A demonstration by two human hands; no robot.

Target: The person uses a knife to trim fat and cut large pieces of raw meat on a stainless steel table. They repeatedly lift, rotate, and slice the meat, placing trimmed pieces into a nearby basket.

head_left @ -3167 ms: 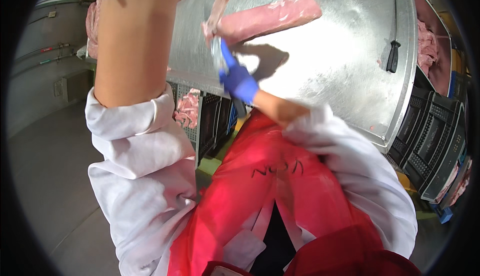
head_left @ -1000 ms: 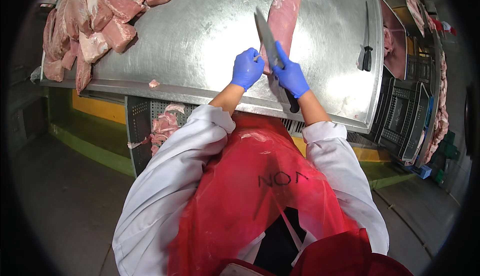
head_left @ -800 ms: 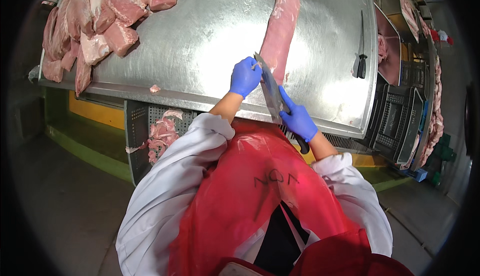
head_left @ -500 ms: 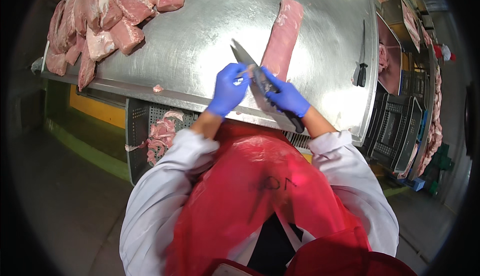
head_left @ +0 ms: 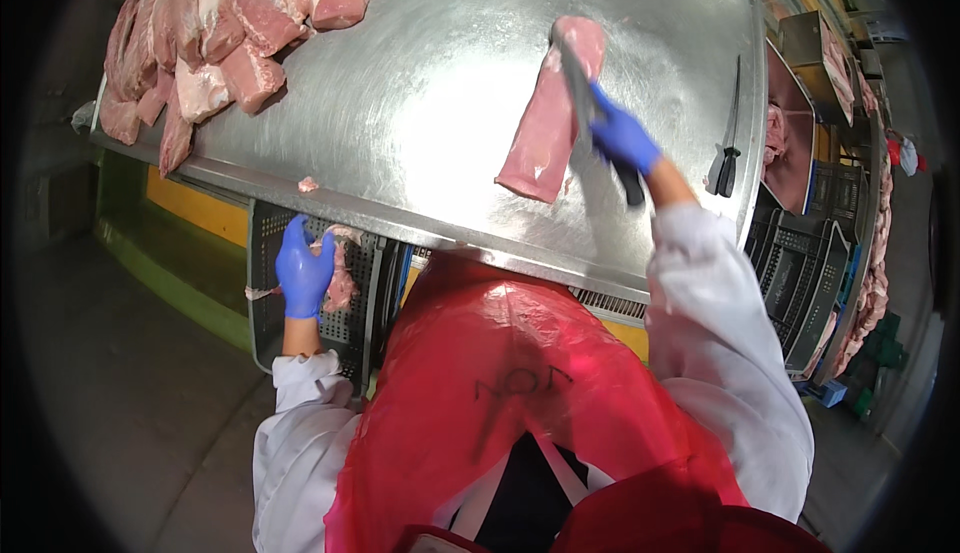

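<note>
On the steel table [head_left: 380,83], beyond the grey crate [head_left: 265,263], lies the pink meat slab [head_left: 543,133], my knife [head_left: 577,83] now over its far end. My right hand [head_left: 624,137] wraps the handle [head_left: 630,185]; my left hand [head_left: 305,265] has moved over the crate, fingers parted, seemingly empty.

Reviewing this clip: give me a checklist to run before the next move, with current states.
1. Black-handled metal knife gripped in blue-gloved right hand: ok.
2. Blue-gloved left hand away from the knife: ok, at the grey perforated plastic crate.
3. Long pink meat slab lying on the shiny metal table: ok.
4. Knife touching the slab: cannot tell; they overlap in view.
5. Table's near edge free of scraps: not ok, small pink scrap there.
</note>
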